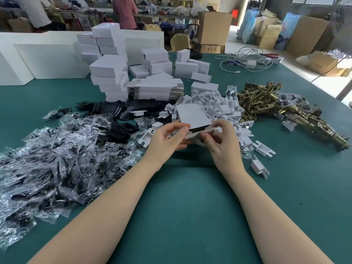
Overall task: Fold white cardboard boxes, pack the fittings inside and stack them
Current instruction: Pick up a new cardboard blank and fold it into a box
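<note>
A small white cardboard box point(192, 116), its end open and a flap point(200, 132) folded outward, is held above the green desk point(181, 206) between both hands. The left hand point(167, 138) grips its near-left corner with curled fingers point(178, 126), while the right hand point(222, 138) pinches the flap. Behind lie white plastic fittings point(219, 105), brass hardware point(276, 107), bagged black parts point(57, 159), flat blanks point(155, 90) and stacked folded boxes point(109, 79).
</note>
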`<state>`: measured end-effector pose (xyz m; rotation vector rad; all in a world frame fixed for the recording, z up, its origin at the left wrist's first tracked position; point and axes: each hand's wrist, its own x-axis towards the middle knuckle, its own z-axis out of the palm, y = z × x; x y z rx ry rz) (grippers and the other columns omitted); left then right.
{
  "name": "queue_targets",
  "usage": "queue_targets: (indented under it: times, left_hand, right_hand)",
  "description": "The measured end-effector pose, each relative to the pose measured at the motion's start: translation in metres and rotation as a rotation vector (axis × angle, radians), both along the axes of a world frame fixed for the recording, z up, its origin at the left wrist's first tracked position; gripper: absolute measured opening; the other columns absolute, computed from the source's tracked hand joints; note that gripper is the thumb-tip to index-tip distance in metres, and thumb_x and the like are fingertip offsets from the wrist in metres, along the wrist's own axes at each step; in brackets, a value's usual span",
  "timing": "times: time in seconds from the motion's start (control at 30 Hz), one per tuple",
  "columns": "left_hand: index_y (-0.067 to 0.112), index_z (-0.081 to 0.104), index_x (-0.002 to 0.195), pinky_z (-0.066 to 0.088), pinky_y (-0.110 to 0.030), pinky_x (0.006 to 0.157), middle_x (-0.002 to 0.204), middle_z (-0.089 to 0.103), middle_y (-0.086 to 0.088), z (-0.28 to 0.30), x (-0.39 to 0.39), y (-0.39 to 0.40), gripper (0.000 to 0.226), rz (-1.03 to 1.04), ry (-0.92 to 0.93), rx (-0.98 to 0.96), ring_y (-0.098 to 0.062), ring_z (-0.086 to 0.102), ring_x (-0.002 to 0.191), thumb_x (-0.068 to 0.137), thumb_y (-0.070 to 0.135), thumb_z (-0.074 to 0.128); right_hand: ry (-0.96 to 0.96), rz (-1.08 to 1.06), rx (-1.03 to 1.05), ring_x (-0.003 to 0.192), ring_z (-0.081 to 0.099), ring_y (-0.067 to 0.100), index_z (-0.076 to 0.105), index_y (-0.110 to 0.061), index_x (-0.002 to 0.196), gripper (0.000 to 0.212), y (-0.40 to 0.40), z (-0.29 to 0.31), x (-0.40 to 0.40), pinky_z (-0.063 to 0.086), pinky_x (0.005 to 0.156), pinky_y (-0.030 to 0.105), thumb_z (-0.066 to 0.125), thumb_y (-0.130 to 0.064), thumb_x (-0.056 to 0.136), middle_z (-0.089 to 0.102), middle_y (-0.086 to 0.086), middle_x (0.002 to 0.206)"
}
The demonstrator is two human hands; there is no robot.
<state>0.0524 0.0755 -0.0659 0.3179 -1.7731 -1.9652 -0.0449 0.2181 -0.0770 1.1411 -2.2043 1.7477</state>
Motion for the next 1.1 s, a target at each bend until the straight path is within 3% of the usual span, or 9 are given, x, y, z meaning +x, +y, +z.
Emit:
queue_targets:
  times: [0.1, 0.27, 0.4, 0.6, 0.7, 0.77, 0.93, 1.0, 1.1]
  left_hand:
    - [0.024, 0.070, 0.097, 0.057, -0.022, 0.065, 0.105, 0.072, 0.009, 0.001, 0.000, 0.005, 0.021, -0.011, -0.001, -0.001, -0.019, 0.075, 0.079, 0.084, 0.041, 0.065]
    - [0.027, 0.070, 0.085, 0.057, -0.023, 0.058, 0.090, 0.071, 0.027, -0.006, -0.006, 0.011, 0.010, 0.152, 0.004, -0.077, -0.020, 0.074, 0.066, 0.089, 0.018, 0.071]
    - [0.028, 0.071, 0.086, 0.056, -0.021, 0.056, 0.084, 0.074, 0.017, -0.006, -0.006, 0.016, 0.009, 0.211, 0.030, -0.069, -0.020, 0.074, 0.066, 0.089, 0.019, 0.071]
    - [0.034, 0.072, 0.075, 0.056, -0.022, 0.055, 0.085, 0.073, 0.009, -0.006, -0.009, 0.019, 0.020, 0.183, 0.004, -0.006, -0.023, 0.074, 0.069, 0.092, 0.026, 0.067]
    - [0.038, 0.068, 0.094, 0.055, -0.021, 0.056, 0.100, 0.071, 0.002, -0.007, -0.009, 0.018, 0.010, 0.150, -0.030, 0.052, -0.022, 0.074, 0.069, 0.094, 0.028, 0.065]
    - [0.046, 0.059, 0.110, 0.056, -0.022, 0.059, 0.110, 0.067, 0.014, -0.008, -0.009, 0.017, 0.027, 0.117, -0.066, 0.039, -0.021, 0.074, 0.070, 0.094, 0.024, 0.062]
    - [0.045, 0.056, 0.123, 0.059, -0.026, 0.068, 0.126, 0.054, 0.009, -0.012, -0.011, 0.018, 0.045, 0.102, -0.130, -0.188, -0.003, 0.067, 0.092, 0.091, 0.013, 0.056]
    - [0.031, 0.055, 0.131, 0.057, -0.028, 0.080, 0.131, 0.050, 0.009, -0.013, -0.012, 0.018, 0.044, 0.135, -0.101, -0.332, -0.010, 0.060, 0.111, 0.092, 0.010, 0.055]
    - [0.015, 0.048, 0.137, 0.053, -0.032, 0.094, 0.143, 0.036, 0.006, -0.016, -0.013, 0.021, 0.042, 0.132, -0.030, -0.460, -0.016, 0.048, 0.128, 0.096, 0.007, 0.053]
  right_hand:
    - [-0.078, -0.041, -0.019, 0.082, 0.062, 0.012, 0.051, -0.037, 0.118, 0.032, -0.003, 0.000, 0.000, 0.047, 0.071, 0.018, 0.065, -0.024, 0.093, 0.051, -0.005, 0.112]
    - [-0.071, -0.126, -0.050, 0.083, 0.055, -0.009, 0.064, -0.017, 0.092, 0.007, -0.007, 0.001, 0.002, 0.046, 0.068, 0.008, 0.068, -0.023, 0.092, 0.058, 0.006, 0.101]
    - [-0.219, -0.127, -0.082, 0.088, 0.062, 0.005, 0.065, -0.026, 0.093, 0.005, -0.012, -0.001, 0.003, 0.054, 0.077, 0.025, 0.069, -0.028, 0.091, 0.062, -0.002, 0.102]
    - [-0.365, -0.139, -0.142, 0.079, 0.058, -0.010, 0.062, -0.030, 0.087, 0.008, -0.015, -0.002, 0.004, 0.050, 0.075, 0.025, 0.068, -0.033, 0.091, 0.064, -0.025, 0.083]
    - [-0.415, -0.137, -0.139, 0.080, 0.058, -0.004, 0.063, -0.028, 0.093, 0.009, -0.015, -0.004, 0.003, 0.051, 0.077, 0.028, 0.069, -0.032, 0.090, 0.065, -0.018, 0.089]
    - [-0.439, -0.136, -0.137, 0.087, 0.058, 0.000, 0.060, -0.031, 0.097, 0.014, -0.015, -0.004, 0.002, 0.050, 0.077, 0.024, 0.071, -0.028, 0.089, 0.062, -0.010, 0.099]
    - [-0.430, -0.115, -0.119, 0.087, 0.054, -0.018, 0.055, -0.032, 0.105, 0.032, -0.015, -0.001, 0.004, 0.042, 0.069, 0.005, 0.070, -0.013, 0.084, 0.058, -0.015, 0.108]
    - [-0.503, -0.086, -0.166, 0.090, 0.060, -0.006, 0.052, -0.031, 0.109, 0.037, -0.015, -0.001, 0.004, 0.048, 0.076, 0.012, 0.073, -0.015, 0.083, 0.061, -0.008, 0.114]
    - [-0.751, -0.012, -0.268, 0.095, 0.068, 0.029, 0.049, -0.024, 0.112, 0.042, -0.012, 0.000, 0.001, 0.056, 0.090, 0.043, 0.077, -0.020, 0.081, 0.069, 0.013, 0.108]
